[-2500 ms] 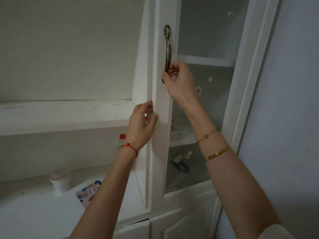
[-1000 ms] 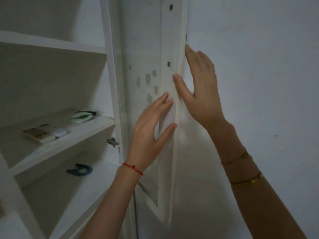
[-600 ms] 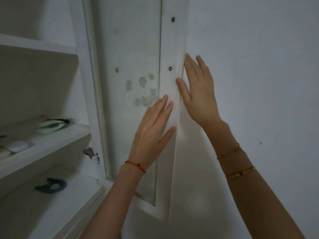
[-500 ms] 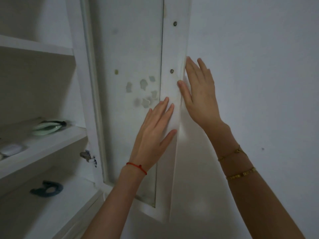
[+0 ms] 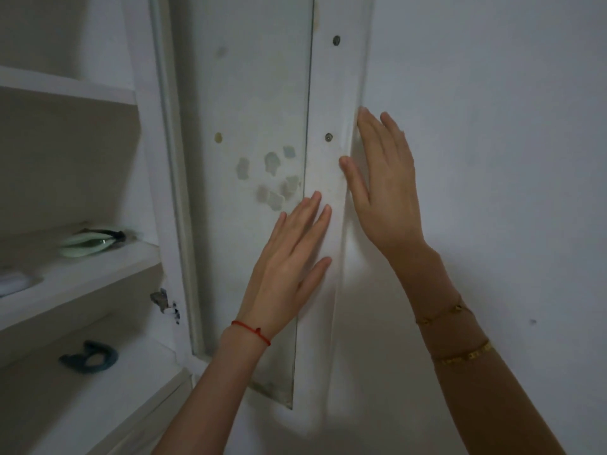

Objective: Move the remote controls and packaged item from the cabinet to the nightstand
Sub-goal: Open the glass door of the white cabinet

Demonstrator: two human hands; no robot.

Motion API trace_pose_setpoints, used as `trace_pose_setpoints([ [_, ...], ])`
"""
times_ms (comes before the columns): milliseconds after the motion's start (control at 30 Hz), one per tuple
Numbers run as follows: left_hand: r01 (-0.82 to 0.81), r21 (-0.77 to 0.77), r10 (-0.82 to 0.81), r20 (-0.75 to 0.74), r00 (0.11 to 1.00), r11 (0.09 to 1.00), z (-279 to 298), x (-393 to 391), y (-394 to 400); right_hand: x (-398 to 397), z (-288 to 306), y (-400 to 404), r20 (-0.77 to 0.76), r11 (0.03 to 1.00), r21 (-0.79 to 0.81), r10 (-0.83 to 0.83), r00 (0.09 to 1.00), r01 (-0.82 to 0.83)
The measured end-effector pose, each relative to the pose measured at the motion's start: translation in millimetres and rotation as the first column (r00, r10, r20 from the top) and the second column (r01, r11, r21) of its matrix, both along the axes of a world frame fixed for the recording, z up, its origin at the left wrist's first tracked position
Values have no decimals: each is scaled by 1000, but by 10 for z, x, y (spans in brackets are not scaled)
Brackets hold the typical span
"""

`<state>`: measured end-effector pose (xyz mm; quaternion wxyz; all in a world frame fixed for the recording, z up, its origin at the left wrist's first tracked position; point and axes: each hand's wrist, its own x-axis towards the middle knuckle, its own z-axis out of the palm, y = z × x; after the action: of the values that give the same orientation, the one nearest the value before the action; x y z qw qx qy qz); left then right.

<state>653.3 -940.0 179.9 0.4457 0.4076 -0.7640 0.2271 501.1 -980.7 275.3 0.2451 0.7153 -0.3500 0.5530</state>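
The white cabinet door [image 5: 331, 93] stands swung fully open against the wall. My left hand [image 5: 289, 267] lies flat on its inner face, fingers spread, holding nothing. My right hand [image 5: 384, 192] rests flat at the door's outer edge, thumb on the frame, also holding nothing. On the middle shelf [image 5: 98, 274] at the left lies a pale green packaged item [image 5: 88, 243]. A white object [image 5: 14, 282] shows at the left edge of that shelf, cut off by the frame; I cannot tell whether it is a remote.
A dark blue ring-shaped object [image 5: 90, 356] lies on the lower shelf [image 5: 65, 405]. A metal hinge [image 5: 162, 300] sits on the cabinet frame. Faded stickers [image 5: 272, 178] mark the door's glass panel. A plain white wall [image 5: 492, 159] fills the right side.
The door went from shut, with my right hand on its handle, to fully open against the wall. In the last second both hands stayed flat on it while the view shifted slightly.
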Motion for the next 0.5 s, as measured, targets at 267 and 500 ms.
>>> trace_pose_setpoints([
  [267, -26, 57, 33, -115, 993, 998, 43, 164, 193, 177, -13, 269, 37, 983, -150, 109, 993, -102],
  [500, -210, 99, 225, -174, 959, 973, -14, 589, 485, 721, -269, 300, -61, 944, 34, 331, 942, -329],
])
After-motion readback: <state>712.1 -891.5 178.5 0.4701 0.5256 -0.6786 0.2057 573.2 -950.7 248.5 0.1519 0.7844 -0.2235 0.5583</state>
